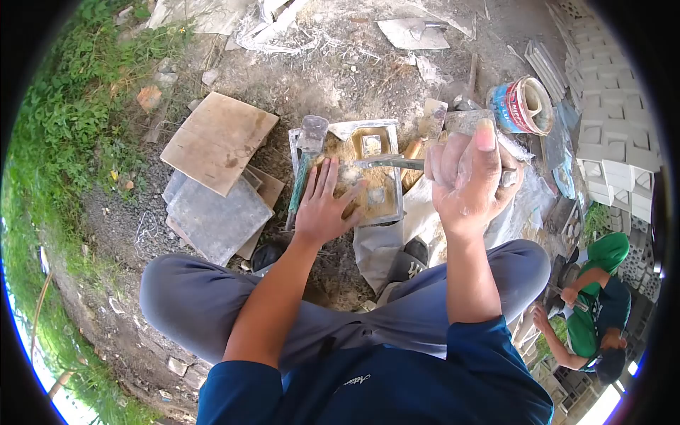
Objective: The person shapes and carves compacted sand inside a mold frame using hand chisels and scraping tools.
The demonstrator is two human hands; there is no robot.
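Note:
A shallow rectangular mould-like block (386,212) with a grey rim and a tan, dusty face lies on the ground before me. Two square recesses (371,145) show in it. My left hand (329,202) rests flat over its left part, fingers spread. Closed in a fist, thumb up, my right hand (471,170) grips a narrow metal-bladed tool (389,161); its blade points left over the block, and most of its handle is hidden. Left of my left hand lies a tool with a green handle (299,185) and flat grey head. An orange-brown handle (411,161) lies by the block's right edge.
Square boards (219,138) and grey slabs (219,216) are piled at left. A paint bucket (520,106) stands at upper right. Pale moulded blocks (609,127) are stacked along the right. Another person (602,304) sits working at lower right. Grass (78,120) borders the left.

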